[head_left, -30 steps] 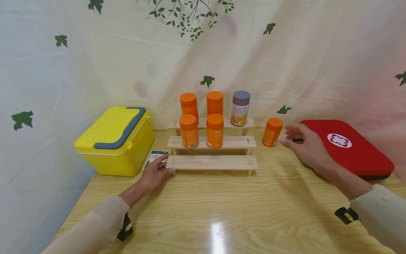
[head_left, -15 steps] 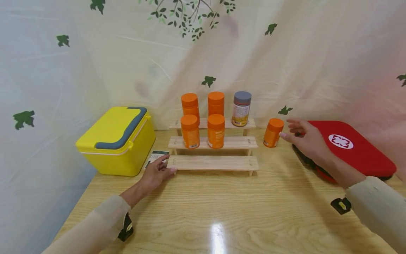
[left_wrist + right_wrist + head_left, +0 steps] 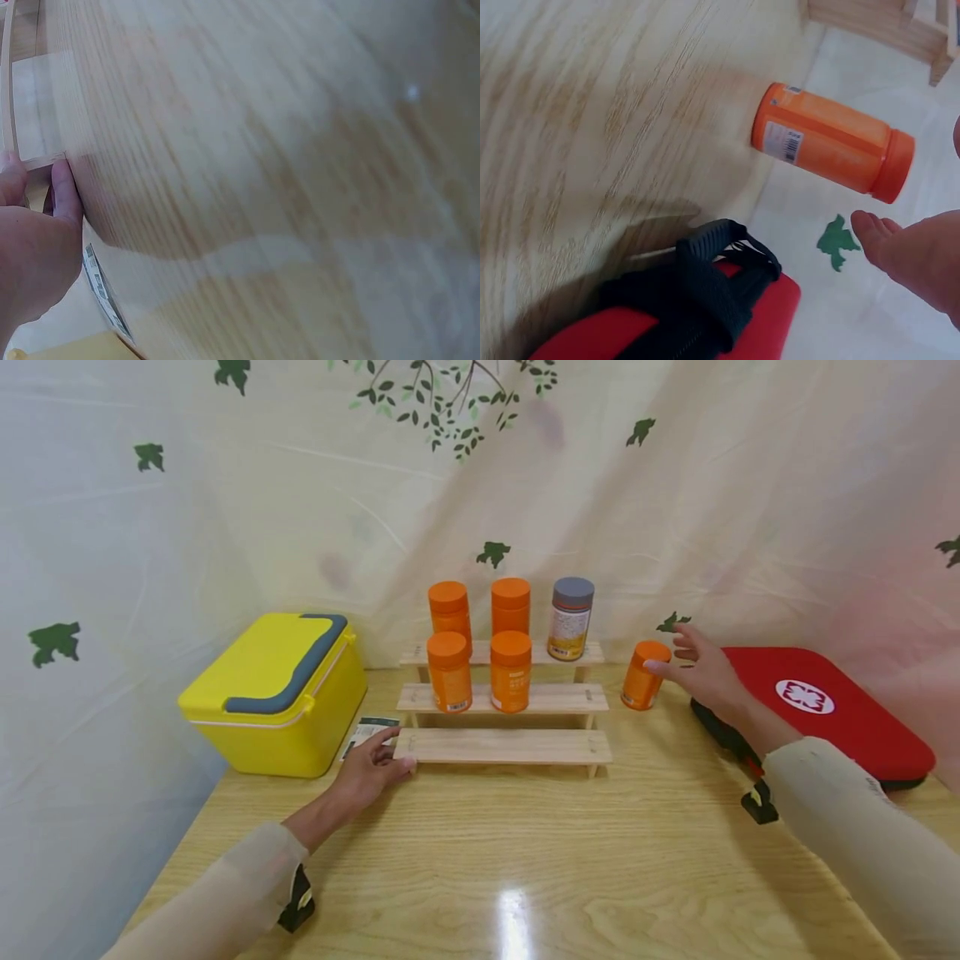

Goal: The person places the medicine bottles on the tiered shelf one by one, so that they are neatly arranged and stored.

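A three-step wooden rack [image 3: 502, 747] stands on the table. My left hand [image 3: 367, 774] holds the left end of its lowest step between thumb and fingers, as the left wrist view also shows of this hand [image 3: 34, 240]. My right hand [image 3: 701, 675], fingers spread, hovers beside the cap of an orange bottle [image 3: 645, 677] standing right of the rack. In the right wrist view a gap separates the fingertips from the bottle [image 3: 829, 142]. Orange bottles [image 3: 511, 672] stand on the middle and top steps. A grey-capped bottle [image 3: 571, 620] occupies the top step's right end.
A yellow box [image 3: 273, 693] with a blue-grey handle sits to the left. Beside it lies a printed packet [image 3: 371, 732]. A red first-aid case [image 3: 840, 710] with a black strap [image 3: 712, 277] lies under and right of my right forearm. A patterned cloth hangs behind.
My right hand has moved left and slightly up, its thumb now overlapping the orange bottle's cap in the head view. The left hand stays on the rack.
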The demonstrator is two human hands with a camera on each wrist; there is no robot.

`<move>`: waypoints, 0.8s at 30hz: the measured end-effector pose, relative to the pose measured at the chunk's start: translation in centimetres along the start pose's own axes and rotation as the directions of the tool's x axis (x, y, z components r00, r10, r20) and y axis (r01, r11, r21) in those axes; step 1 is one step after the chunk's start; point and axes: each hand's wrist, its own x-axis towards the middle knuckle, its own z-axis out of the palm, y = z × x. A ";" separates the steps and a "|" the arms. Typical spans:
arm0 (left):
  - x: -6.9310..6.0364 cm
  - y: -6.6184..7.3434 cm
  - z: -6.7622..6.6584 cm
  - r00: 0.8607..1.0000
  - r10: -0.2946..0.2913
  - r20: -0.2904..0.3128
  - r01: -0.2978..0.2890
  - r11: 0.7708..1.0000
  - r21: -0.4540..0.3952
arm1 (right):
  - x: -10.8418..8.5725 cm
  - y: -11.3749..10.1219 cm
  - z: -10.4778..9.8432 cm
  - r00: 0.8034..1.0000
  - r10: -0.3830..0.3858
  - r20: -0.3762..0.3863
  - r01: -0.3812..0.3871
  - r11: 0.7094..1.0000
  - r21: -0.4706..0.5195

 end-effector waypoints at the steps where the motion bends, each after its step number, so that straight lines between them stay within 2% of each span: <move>1: 0.0 0.0 0.0 1.000 0.000 -0.001 0.000 1.000 0.007 | 0.3 0.1 0.1 1.000 0.007 0.009 -0.007 1.000 0.006; 6: 0.1 -0.1 0.0 1.000 -0.011 0.000 0.011 1.000 0.027 | 1.0 0.4 0.6 1.000 0.016 0.027 -0.017 0.999 0.047; 12: 0.2 -0.2 0.0 1.000 -0.028 -0.004 0.028 0.999 0.044 | 1.6 0.5 1.0 1.000 -0.015 0.022 0.013 0.997 0.081; 24: 0.2 -0.2 0.0 0.999 -0.036 0.001 0.036 0.999 0.041 | 1.9 1.2 1.8 0.999 -0.012 -0.038 0.013 0.999 0.029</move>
